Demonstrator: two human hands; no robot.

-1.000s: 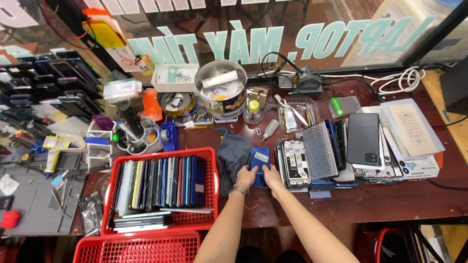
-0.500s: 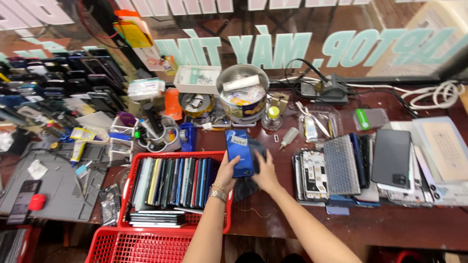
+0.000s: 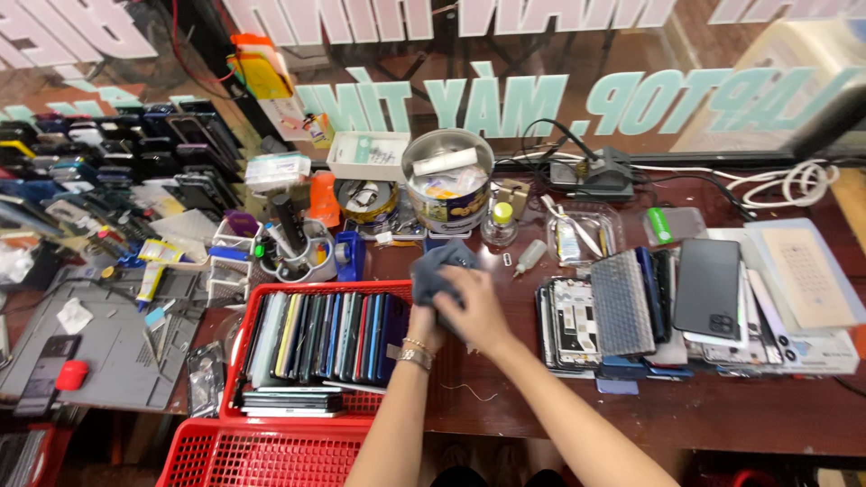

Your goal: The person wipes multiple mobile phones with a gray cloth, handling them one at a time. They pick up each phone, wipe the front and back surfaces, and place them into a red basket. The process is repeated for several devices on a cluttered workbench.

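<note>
Both hands meet near the middle of the dark wooden worktop (image 3: pixel 541 406), just right of a red basket (image 3: pixel 236 361) packed with upright phones. The right hand (image 3: pixel 478 311) clenches a grey-blue cloth (image 3: pixel 436 269) from above; the left hand (image 3: pixel 424 326), a gold bracelet at its wrist, sits beneath it — what its fingers grip is hidden, so I cannot tell. Beyond the cloth stands a round metal tin (image 3: pixel 448 191) with a blue and yellow label, and left of it a flat white box (image 3: pixel 365 155) marked in green. Pale green and pink lettering runs across the far glass — mirrored. A stack of phones (image 3: pixel 704 293) lies to the right.
</note>
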